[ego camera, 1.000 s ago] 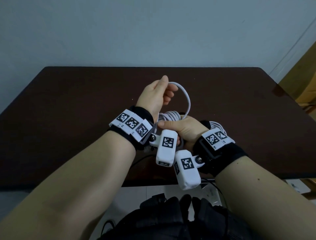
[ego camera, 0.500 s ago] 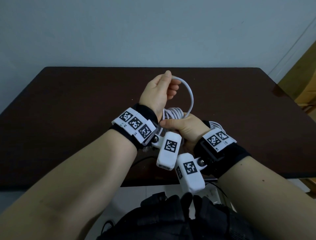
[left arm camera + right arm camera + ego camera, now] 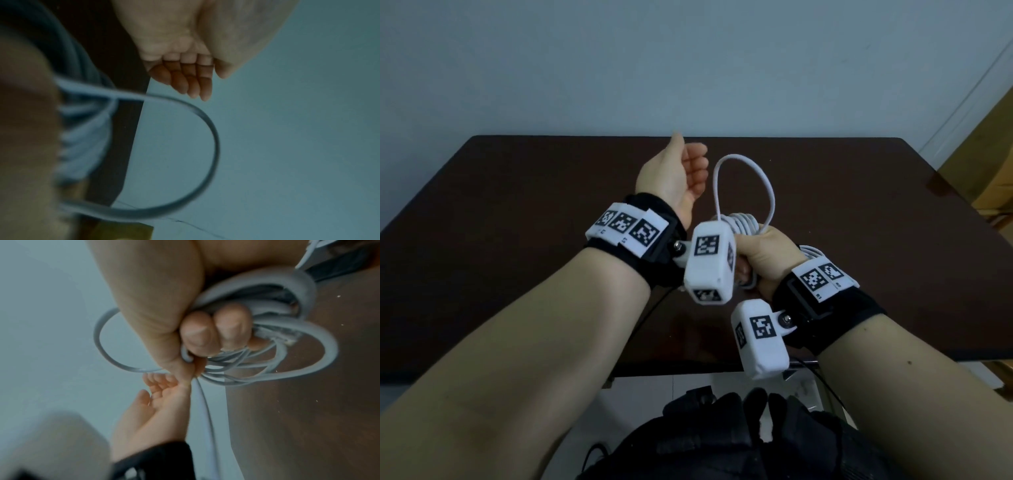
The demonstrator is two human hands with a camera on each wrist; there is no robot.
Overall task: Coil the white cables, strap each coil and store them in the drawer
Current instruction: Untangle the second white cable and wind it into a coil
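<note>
The right hand [image 3: 765, 255] clenches the white cable [image 3: 744, 192] coil above the desk [image 3: 517, 205]; the left hand [image 3: 674, 174], beside its free top loop, hangs relaxed and empty; unstrapped, that loop may spring loose, unravelling the coil.

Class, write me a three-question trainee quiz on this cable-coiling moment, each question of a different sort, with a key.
1. True or false: the left hand grips the loop.
2. Multiple choice: the coil is held by
A. the right hand
B. the left hand
C. neither; it lies on the table
3. Fill in: the loop rises ___ the right hand.

Key
1. False. The left hand is open beside the loop, apart from it.
2. A. Its fingers curl round the coil.
3. above
</note>
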